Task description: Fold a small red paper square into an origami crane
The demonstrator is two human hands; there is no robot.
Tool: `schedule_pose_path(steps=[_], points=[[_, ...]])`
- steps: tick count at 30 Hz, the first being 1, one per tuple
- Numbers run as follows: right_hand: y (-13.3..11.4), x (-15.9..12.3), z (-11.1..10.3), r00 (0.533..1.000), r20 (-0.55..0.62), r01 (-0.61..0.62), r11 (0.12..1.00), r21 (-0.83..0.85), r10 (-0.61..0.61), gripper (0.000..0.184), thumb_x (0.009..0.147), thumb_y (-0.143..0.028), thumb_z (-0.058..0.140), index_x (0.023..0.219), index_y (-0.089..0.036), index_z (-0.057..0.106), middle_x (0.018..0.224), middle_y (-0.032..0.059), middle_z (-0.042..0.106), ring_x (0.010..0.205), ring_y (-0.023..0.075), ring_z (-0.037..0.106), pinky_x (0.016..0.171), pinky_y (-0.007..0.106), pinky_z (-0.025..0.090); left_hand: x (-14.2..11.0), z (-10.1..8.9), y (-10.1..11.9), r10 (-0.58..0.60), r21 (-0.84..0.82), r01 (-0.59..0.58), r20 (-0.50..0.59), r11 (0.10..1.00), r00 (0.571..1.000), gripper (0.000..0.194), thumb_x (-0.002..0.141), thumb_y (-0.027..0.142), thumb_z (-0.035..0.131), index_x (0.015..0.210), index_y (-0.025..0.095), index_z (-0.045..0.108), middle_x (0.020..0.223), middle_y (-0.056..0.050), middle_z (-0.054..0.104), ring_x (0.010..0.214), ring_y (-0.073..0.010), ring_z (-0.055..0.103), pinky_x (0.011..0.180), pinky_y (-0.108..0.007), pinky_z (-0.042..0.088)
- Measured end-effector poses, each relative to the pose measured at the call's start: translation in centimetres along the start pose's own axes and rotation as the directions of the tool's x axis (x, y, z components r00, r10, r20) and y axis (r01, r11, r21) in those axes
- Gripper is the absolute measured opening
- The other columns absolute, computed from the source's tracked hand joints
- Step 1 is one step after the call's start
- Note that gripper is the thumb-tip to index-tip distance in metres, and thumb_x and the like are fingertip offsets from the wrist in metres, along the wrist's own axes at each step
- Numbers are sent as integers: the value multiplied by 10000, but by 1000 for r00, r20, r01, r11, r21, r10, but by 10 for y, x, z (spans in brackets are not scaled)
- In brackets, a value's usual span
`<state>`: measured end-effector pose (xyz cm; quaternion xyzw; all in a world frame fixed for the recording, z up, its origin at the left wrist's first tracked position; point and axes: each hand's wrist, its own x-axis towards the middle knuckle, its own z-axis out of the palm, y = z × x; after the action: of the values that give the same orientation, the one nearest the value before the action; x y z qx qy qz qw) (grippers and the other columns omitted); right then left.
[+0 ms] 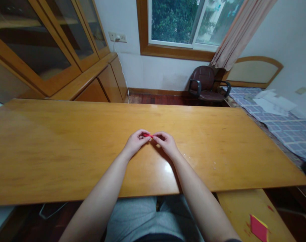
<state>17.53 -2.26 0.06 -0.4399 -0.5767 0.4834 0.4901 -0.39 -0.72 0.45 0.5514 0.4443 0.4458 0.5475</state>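
Both my hands meet over the middle of the wooden table [79,141], pinching a small red piece between them. My left hand [136,143] has thumb and fingers closed on the left part of the red piece [148,135], which looks like folded paper. My right hand [166,143] grips its right end between thumb and fingertips. Fingers cover most of the piece, so its full shape is hidden. A shadow falls on the tabletop under my right hand and forearm.
At lower right, a red sheet with yellow edges [259,228] lies on a lower wooden surface [238,205]. Small whitish specks dot the tabletop right of my hands. Beyond the table stand a glass-doored cabinet [74,64], an office chair [204,84] and a bed [289,131].
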Motion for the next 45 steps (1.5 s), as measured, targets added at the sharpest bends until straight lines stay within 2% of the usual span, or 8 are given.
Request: schedule_pose_path(steps=[6, 10, 19, 22, 26, 31, 35, 45], points=[[-1, 1, -3, 996, -38, 74, 990, -122, -79, 149, 843, -324, 651, 872, -196, 721, 861, 49, 717, 773, 176, 652, 744, 291, 515, 0, 0, 3, 47, 135, -51, 29, 989, 998, 249, 749, 371, 715, 844, 160, 624, 806, -17, 675, 763, -155, 633, 752, -284, 508], [2, 2, -3, 995, -43, 87, 987, -133, -93, 143, 837, -319, 660, 893, -205, 726, 902, 52, 719, 844, 189, 653, 803, 309, 508, 0, 1, 4, 68, 208, -71, 22, 976, 997, 252, 757, 402, 698, 808, 165, 629, 776, -12, 669, 736, -157, 618, 725, -278, 498], [12, 3, 0, 998, -57, 27, 990, 136, -20, 272, 777, -317, 719, 1019, -209, 656, 878, 27, 695, 777, 154, 644, 751, 282, 519, 2, 0, 4, 72, 231, -78, 34, 970, 997, 298, 743, 422, 699, 887, 163, 671, 876, -48, 707, 806, -186, 643, 780, -316, 513], [11, 3, 1, 998, -65, 18, 986, 166, -7, 282, 766, -322, 731, 1005, -203, 643, 886, 33, 695, 791, 158, 648, 743, 280, 522, 1, 0, 5, 53, 216, -61, 41, 975, 998, 298, 743, 428, 697, 868, 157, 680, 858, -49, 708, 781, -182, 640, 765, -308, 514], [6, 3, 1, 999, -48, 7, 999, 37, -5, 198, 789, -338, 709, 911, -183, 684, 864, 46, 707, 765, 161, 649, 745, 285, 519, 0, 1, 5, 33, 167, -41, 52, 985, 998, 280, 745, 414, 696, 842, 154, 659, 770, -30, 683, 705, -162, 624, 703, -283, 509], [-1, 0, 3, 1000, 15, -1, 997, -78, 2, 218, 828, -373, 664, 901, -171, 701, 807, 49, 720, 719, 168, 656, 713, 288, 519, 2, -1, 2, 17, 113, -23, 53, 993, 998, 284, 742, 425, 701, 834, 163, 641, 789, -26, 686, 729, -169, 647, 728, -290, 526], [-3, 0, 5, 999, -5, 37, 984, -173, -38, 207, 788, -350, 697, 887, -168, 704, 815, 51, 720, 724, 166, 648, 692, 275, 507, 2, -3, 1, 33, 152, -36, 19, 988, 999, 286, 735, 429, 710, 820, 164, 644, 790, -25, 687, 720, -172, 656, 711, -287, 529], [-1, 0, 5, 987, -39, 134, 925, -355, -157, 81, 811, -249, 644, 794, -181, 686, 764, 19, 679, 708, 151, 605, 680, 260, 455, 2, -2, 3, 85, 193, -89, 29, 977, 996, 167, 745, 312, 685, 795, 161, 635, 778, -14, 657, 738, -159, 643, 737, -277, 522]])
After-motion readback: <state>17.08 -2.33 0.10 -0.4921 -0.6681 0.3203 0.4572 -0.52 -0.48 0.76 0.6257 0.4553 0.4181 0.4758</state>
